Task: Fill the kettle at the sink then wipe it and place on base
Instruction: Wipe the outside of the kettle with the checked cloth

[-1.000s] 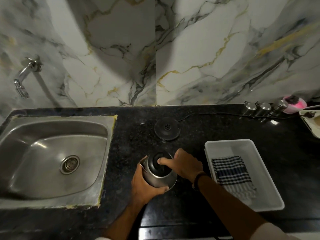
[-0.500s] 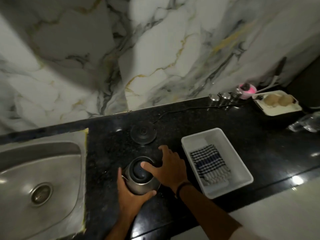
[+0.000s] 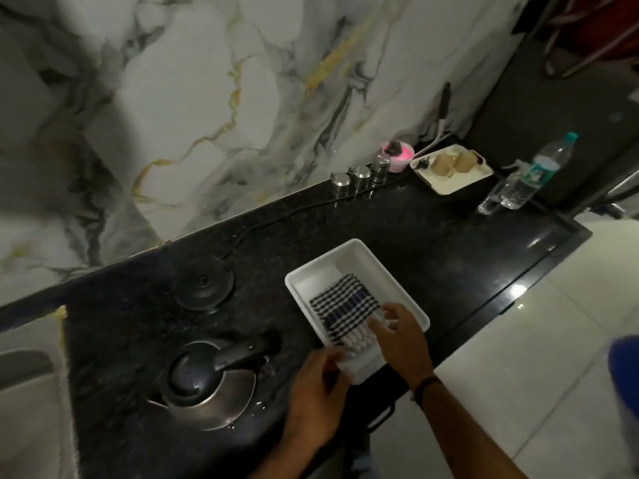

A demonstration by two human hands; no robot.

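Note:
The steel kettle (image 3: 207, 383) with a black lid and handle stands on the black counter, water drops around it. Behind it lies the round black base (image 3: 203, 283) with its cord running right. A blue-and-white checked cloth (image 3: 344, 307) lies folded in a white tray (image 3: 345, 259) to the kettle's right. My right hand (image 3: 397, 335) hovers over the near end of the cloth, fingers apart, at or just above it. My left hand (image 3: 316, 399) is at the tray's near left corner, fingers apart and blurred, holding nothing I can see.
The sink (image 3: 24, 392) edge shows at far left. At the back right stand three steel tins (image 3: 361, 174), a pink container (image 3: 397, 153), a plate of food (image 3: 451, 167) and a plastic bottle (image 3: 525, 174). The counter ends at right above a white tiled floor.
Both hands have let go of the kettle and moved right to the tray with the cloth. The view has swung right, away from the sink.

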